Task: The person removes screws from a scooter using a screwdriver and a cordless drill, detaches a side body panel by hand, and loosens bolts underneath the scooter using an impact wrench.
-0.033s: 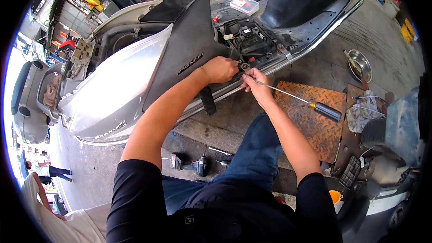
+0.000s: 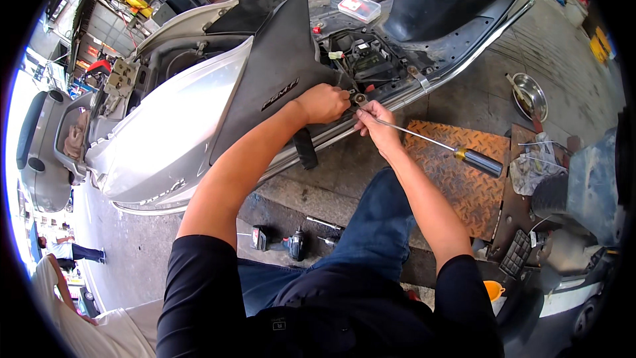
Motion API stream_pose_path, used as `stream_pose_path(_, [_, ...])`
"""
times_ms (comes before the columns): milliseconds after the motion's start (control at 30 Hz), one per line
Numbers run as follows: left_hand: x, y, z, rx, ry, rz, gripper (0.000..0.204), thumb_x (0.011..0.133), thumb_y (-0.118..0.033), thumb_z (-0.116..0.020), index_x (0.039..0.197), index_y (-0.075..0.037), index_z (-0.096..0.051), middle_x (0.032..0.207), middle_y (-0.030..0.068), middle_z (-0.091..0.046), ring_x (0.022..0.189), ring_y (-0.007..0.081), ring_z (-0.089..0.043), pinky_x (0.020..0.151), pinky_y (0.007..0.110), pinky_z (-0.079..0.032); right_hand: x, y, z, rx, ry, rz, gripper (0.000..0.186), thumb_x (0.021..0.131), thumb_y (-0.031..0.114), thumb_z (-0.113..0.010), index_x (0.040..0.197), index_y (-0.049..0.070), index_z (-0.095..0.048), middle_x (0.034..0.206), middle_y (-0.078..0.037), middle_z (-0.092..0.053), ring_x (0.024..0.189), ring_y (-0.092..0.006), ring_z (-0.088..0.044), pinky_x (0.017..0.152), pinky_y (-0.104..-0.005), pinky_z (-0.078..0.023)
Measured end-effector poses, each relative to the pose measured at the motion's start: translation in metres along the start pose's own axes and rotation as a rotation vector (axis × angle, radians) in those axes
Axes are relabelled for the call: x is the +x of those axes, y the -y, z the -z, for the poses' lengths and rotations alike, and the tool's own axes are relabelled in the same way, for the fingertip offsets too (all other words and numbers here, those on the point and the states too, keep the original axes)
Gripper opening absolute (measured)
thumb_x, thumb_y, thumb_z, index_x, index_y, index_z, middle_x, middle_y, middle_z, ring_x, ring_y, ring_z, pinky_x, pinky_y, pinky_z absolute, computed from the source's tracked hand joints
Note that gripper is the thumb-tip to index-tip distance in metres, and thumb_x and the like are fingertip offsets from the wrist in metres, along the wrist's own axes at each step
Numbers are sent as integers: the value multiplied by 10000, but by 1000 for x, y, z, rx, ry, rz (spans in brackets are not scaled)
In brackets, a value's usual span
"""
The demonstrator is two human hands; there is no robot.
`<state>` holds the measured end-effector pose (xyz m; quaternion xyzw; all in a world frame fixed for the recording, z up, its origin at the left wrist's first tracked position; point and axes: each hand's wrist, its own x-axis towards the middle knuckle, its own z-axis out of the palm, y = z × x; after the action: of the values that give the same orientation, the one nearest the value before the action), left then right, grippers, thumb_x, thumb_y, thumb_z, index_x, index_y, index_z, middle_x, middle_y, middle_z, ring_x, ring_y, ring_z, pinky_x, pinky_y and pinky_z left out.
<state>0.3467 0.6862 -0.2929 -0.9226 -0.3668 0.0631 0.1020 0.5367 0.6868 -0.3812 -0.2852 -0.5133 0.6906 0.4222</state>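
Note:
At the lower corner of the scooter's dark grey side panel, my left hand is closed. Whatever its fingertips pinch is too small or hidden to name. Just right of it, my right hand grips a long screwdriver by its thin shaft near the tip. The yellow-and-black handle points away to the lower right. Both hands are beside the open floorboard bay, where black parts and a pale connector show. A round metal fitting lies between my hands.
A clear plastic box rests on the scooter near the black seat-side cover. A cordless driver and a socket tool lie on the ground by my legs. To the right are a rusty tread plate and a metal bowl.

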Motion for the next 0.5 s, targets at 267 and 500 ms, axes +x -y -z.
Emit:
stream_pose_path(267, [7, -6, -6, 13, 56, 60, 137, 760, -188, -609, 807, -68, -652, 872, 83, -628, 830, 252, -659, 683, 374, -546, -9, 0, -2, -45, -32, 78, 96, 936, 105, -589, 905, 17, -564, 776, -42, -634, 621, -86, -609, 503, -214, -455])
stream_pose_path(500, [8, -1, -2, -17, 78, 5, 154, 735, -162, -606, 805, -34, -656, 865, 108, -635, 780, 286, -669, 660, 400, -547, 3, -8, -6, -22, -44, 33, 99, 941, 116, -587, 919, 21, -568, 774, -54, -641, 630, -88, -612, 516, -219, -474])
